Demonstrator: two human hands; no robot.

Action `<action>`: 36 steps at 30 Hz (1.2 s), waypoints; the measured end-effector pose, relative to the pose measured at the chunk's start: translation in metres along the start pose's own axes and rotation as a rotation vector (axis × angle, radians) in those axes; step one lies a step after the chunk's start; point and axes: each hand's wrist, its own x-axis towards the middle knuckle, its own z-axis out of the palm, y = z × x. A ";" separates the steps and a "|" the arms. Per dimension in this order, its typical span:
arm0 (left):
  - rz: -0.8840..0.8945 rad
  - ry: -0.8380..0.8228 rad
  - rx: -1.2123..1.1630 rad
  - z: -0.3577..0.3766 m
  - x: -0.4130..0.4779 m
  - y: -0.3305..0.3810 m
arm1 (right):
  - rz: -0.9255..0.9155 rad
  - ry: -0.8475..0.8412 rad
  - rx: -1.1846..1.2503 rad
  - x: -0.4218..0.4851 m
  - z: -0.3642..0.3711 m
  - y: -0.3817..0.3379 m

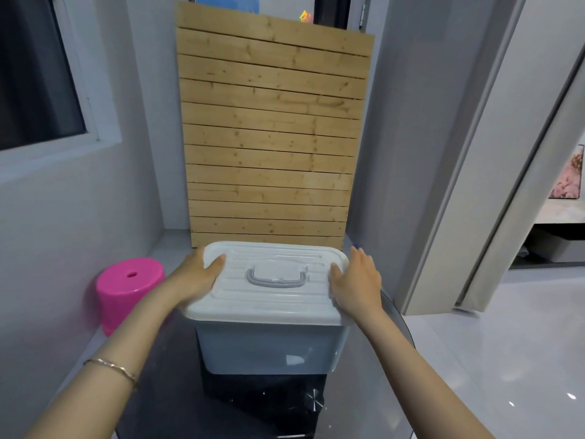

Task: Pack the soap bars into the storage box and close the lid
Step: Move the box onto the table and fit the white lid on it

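No legible text, label, brand or number on anything here

Wooden slat panel point(272, 137) close behind box point(269, 346)

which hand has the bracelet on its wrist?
The left hand, gripping the lid's left edge; a thin gold bracelet circles that wrist. The right hand has a bare wrist.

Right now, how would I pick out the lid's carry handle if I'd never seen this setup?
Find the tall slatted wooden panel leaning against the back wall; the pale storage box sits in front of it on a dark table. On its white ribbed lid, between the left hand and right hand, lies the handle: the only grey loop, folded flat at centre.
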 end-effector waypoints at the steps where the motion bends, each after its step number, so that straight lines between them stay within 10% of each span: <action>1: -0.006 0.001 -0.055 -0.001 -0.001 -0.005 | -0.101 0.025 -0.008 -0.001 0.001 -0.012; 11: -0.195 -0.072 -0.495 0.000 -0.012 -0.018 | -0.532 -0.497 -0.230 0.017 0.085 -0.118; 18: -0.391 -0.080 -0.674 0.003 -0.022 -0.028 | -0.544 -0.483 -0.312 0.022 0.100 -0.110; 23: -0.225 0.231 -0.647 0.006 -0.025 -0.028 | -0.563 -0.472 -0.352 0.022 0.099 -0.109; 36: -0.056 0.322 -0.290 0.013 -0.026 -0.015 | -0.542 -0.468 -0.289 0.022 0.098 -0.109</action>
